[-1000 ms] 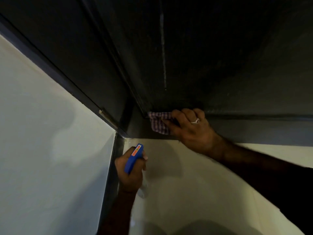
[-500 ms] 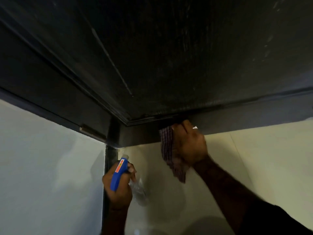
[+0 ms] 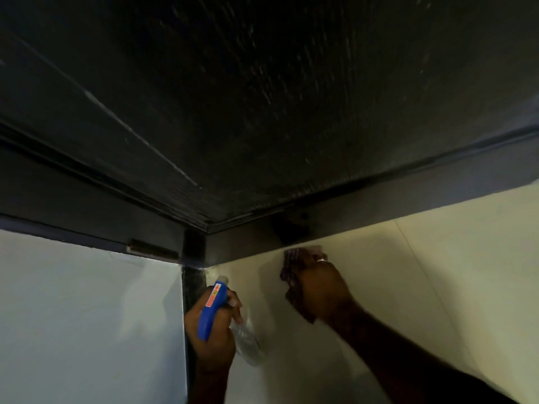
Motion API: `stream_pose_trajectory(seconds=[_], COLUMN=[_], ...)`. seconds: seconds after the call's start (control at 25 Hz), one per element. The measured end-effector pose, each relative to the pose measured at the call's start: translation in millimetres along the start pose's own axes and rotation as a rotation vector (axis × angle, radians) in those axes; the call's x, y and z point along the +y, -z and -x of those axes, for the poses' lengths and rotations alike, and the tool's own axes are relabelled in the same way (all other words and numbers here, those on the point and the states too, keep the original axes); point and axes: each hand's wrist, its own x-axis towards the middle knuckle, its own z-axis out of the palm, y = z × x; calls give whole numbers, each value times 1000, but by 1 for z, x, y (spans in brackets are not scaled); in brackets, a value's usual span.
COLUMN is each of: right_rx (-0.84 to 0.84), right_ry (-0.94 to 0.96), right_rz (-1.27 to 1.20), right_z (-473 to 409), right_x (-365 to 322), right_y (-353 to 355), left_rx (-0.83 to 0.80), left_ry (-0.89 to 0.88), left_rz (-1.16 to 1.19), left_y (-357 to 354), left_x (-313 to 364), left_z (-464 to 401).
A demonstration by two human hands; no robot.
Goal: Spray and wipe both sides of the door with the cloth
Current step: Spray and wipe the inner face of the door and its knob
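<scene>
My right hand (image 3: 322, 290) clamps the bunched cloth (image 3: 294, 275) just below the dark door (image 3: 262, 112) edge; my left hand (image 3: 211, 325) grips the spray bottle (image 3: 213, 307), nearer, left. Streaks remain on the panel, so I judge wiping unfinished.

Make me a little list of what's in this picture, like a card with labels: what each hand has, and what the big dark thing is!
left hand: grips a spray bottle with a blue trigger head and clear body
right hand: holds a checked cloth, just below the dark frame
big dark thing: the door, with pale streaks on it
hinge: on the frame, at left
wall: pale, beside and below the frame
</scene>
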Motion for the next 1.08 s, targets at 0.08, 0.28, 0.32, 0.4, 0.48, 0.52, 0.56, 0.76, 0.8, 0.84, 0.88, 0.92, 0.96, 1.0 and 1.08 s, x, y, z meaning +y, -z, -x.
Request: stream_pose_trajectory(seconds=[0.08, 0.28, 0.32, 0.4, 0.48, 0.52, 0.56, 0.76, 0.8, 0.84, 0.88, 0.92, 0.96, 1.0, 1.08], right_rx=[181, 492, 559, 721, 844, 891, 930, 791, 791, 793, 791, 768, 736, 691, 593], right_ry=[-70, -492, -615, -766, -773, -774, -783, -664, -593, -475, -367, -294, -250, -237, -267], right_rz=[-325, -1498, -1729, -2016, -1954, -1894, -1873, -1922, -1879, -1835, -1788, -1731, -1668, -1590, -1565], right_z=[6, 6, 5, 3, 7, 9, 11, 2, -2, -5, -7, -10, -13, -16, -18], right_x=[-6, -55, -58, -48, -34, -29, -22, -23, -32, -44, -58, -63, -64, -57, -27], right_y=[10, 48, 61, 84, 92, 94, 94, 81, 77, 75, 75, 72, 67, 56, 34], left_rx=[-24, -222, -294, -251, -142, -155, -169, -104, -95, -65, -34, -6, 12, 7, -20], left_ry=[88, 90, 57, -35, -103, -140, -159, -79, -91, -101, -107, -122, -140, -157, -151], left_rz=[-29, -244, -312, -389, -425, -470, -488, -382, -365, -323, -274, -232, -206, -199, -215], left_y=[-7, -28, -33, -48, -60, -64, -68, -64, -64, -64, -64, -62, -59, -57, -56], left_x=[4, 50, 63, 77, 80, 80, 80, 79, 81, 84, 89, 93, 95, 94, 92], left_z=[-2, -15, -17, -26, -32, -33, -32, -42, -42, -43, -44, -47, -50, -52, -50])
